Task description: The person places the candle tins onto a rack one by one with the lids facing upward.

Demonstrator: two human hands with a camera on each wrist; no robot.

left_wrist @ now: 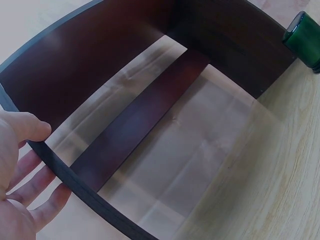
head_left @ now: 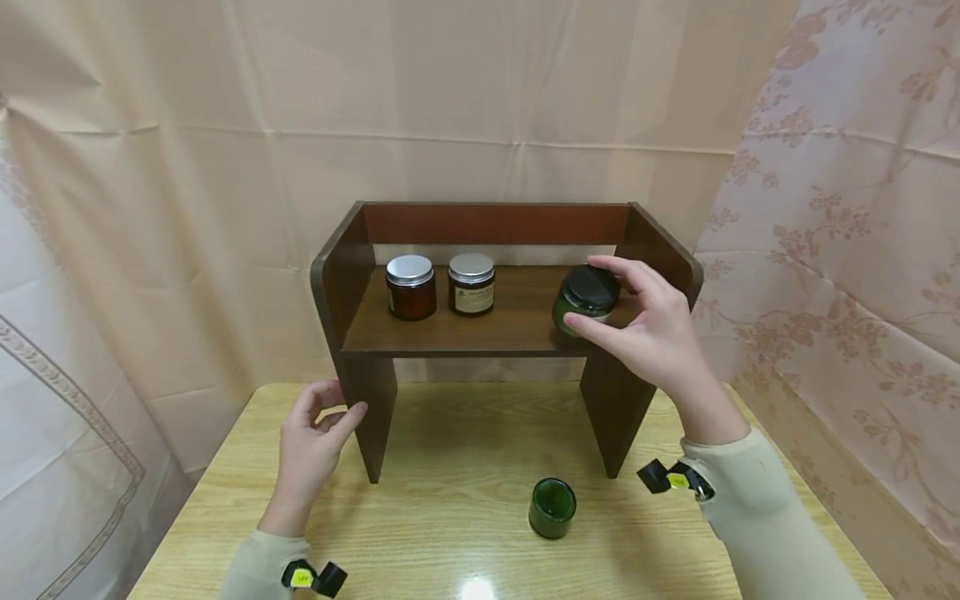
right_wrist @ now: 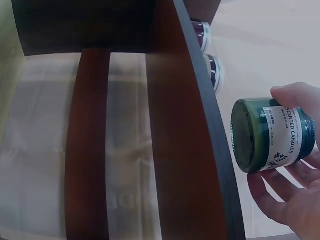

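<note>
In my right hand (head_left: 648, 329) is a green scented candle jar (right_wrist: 265, 135) with a black lid (head_left: 592, 287). Thumb and fingers grip its sides, and its white label reads "SCENTED CANDLES" in the right wrist view. The jar is close over the right part of the upper board of a dark wooden shelf (head_left: 517, 343). My left hand (head_left: 311, 442) holds the front edge of the shelf's left side panel (head_left: 371, 417), thumb on the inner side and fingers round the outside.
An amber jar (head_left: 412, 296) and a labelled dark jar (head_left: 472, 292), both silver-lidded, stand on the board's left half. On the wooden table (head_left: 450, 550), an open green glass jar (head_left: 552, 521) stands in front of the shelf. Beige cloth (head_left: 480, 100) hangs behind.
</note>
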